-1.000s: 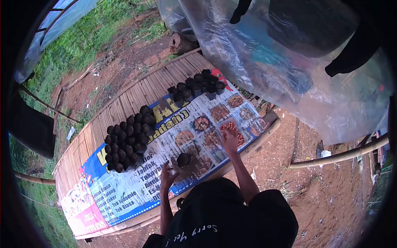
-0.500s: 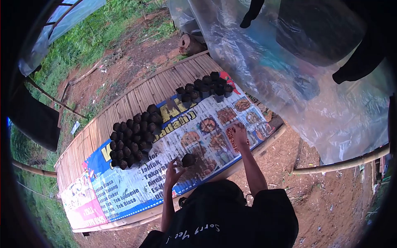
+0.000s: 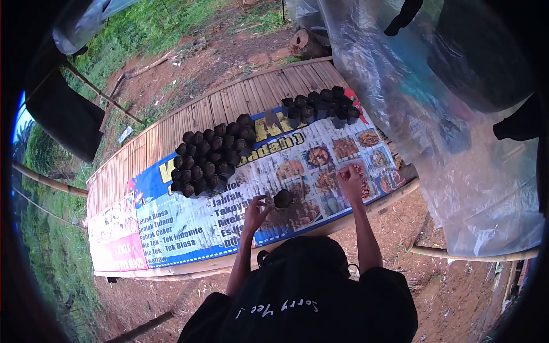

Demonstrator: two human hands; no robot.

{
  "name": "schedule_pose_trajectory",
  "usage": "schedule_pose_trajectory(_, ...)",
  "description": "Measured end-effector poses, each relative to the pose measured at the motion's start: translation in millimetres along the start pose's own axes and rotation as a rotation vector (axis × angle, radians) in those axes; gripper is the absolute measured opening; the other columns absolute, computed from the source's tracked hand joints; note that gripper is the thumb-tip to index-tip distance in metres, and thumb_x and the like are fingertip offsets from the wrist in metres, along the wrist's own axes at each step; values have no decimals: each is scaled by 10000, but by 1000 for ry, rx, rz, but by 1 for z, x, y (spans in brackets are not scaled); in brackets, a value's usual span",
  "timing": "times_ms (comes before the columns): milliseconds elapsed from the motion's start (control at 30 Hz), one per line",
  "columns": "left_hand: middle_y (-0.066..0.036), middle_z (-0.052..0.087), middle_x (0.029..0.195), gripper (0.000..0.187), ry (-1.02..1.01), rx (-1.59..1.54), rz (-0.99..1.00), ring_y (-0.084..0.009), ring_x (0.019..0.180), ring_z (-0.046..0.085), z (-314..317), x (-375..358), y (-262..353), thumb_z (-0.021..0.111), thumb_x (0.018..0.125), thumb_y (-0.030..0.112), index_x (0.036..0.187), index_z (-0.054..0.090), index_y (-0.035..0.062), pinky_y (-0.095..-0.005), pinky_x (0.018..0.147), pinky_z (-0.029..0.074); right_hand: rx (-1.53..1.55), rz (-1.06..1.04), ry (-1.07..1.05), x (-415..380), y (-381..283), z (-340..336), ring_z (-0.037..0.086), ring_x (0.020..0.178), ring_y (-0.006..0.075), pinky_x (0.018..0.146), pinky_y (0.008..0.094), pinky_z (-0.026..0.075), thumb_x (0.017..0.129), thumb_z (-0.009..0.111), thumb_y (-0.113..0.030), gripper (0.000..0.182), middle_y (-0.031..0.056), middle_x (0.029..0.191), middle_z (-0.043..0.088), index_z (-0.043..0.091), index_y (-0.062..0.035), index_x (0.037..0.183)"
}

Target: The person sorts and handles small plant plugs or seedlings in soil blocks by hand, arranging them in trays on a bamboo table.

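Note:
A single black seedling bag (image 3: 282, 198), its top dark like soil, stands on the printed banner (image 3: 189, 226) near me. My left hand (image 3: 257, 214) is just left of this bag, thumb and fingers apart, with nothing visible in it. Farther right, my right hand (image 3: 351, 184) hovers over the banner with its fingertips drawn together. Whatever they pinch is too small to make out. Beside that hand lies a patch of small reddish seeds (image 3: 364, 186), partly covered by it.
Two clusters of black bags, a large left group (image 3: 209, 154) and a smaller far-right group (image 3: 323, 106), stand on the banner. Beneath is a bamboo-slat table (image 3: 229, 94). Clear plastic sheeting (image 3: 394, 114) hangs at right, and a bamboo pole (image 3: 469, 253) lies below it.
The camera view has shifted, so the table appears farther right and higher. My right hand has moved off the seeds, slightly left. My left hand stays beside the single bag.

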State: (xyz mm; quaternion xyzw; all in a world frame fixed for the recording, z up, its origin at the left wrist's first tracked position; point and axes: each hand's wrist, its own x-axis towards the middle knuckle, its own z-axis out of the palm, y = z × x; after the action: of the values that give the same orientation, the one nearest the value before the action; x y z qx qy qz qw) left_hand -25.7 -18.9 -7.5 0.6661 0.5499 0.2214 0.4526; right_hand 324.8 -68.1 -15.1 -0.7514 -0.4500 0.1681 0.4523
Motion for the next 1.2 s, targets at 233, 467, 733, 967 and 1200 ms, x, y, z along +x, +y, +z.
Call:
schedule_pose_trajectory(233, -110, 680, 807, 412, 148, 76, 141, -178, 612, 601, 14, 6, 19, 723, 784, 324, 1063, 622, 39, -299, 565, 455, 233, -241, -366, -47, -74, 73, 545, 640, 107, 601, 235, 450, 809, 682, -93, 136, 35, 767, 614, 651, -50, 935)
schedule_pose_trajectory(467, -192, 683, 838, 379, 142, 160, 49, -347, 804, 669, 23, 9, 23, 697, 762, 270, 1032, 606, 20, -423, 714, 526, -195, -398, -438, -59, -91, 106, 546, 853, 212, 767, 374, 411, 763, 711, -179, 130, 22, 831, 633, 660, -111, 860)
schedule_pose_trajectory(733, -177, 681, 832, 355, 170, 145, 73, -354, 786, 661, 30, 7, 16, 690, 743, 183, 1057, 584, 56, -438, 701, 514, -288, -642, -325, -63, -85, 112, 507, 904, 227, 827, 410, 363, 724, 703, -168, 120, -3, 811, 629, 645, -131, 822)
schedule_pose_trajectory(967, -170, 683, 842, 346, 178, 94, 61, -344, 793, 662, 31, 5, 14, 679, 742, 162, 1066, 593, 75, -425, 710, 513, -381, -660, -310, -66, -85, 121, 505, 902, 232, 841, 427, 366, 712, 677, -154, 52, 27, 770, 622, 646, -130, 745)
schedule_pose_trajectory(1200, -155, 687, 842, 327, 193, 87, 2, -338, 799, 660, 31, 4, 18, 683, 747, 157, 1057, 601, 96, -413, 713, 507, -441, -652, -302, -70, -88, 122, 513, 915, 250, 834, 434, 370, 757, 551, -96, 102, 65, 795, 634, 650, -113, 745)
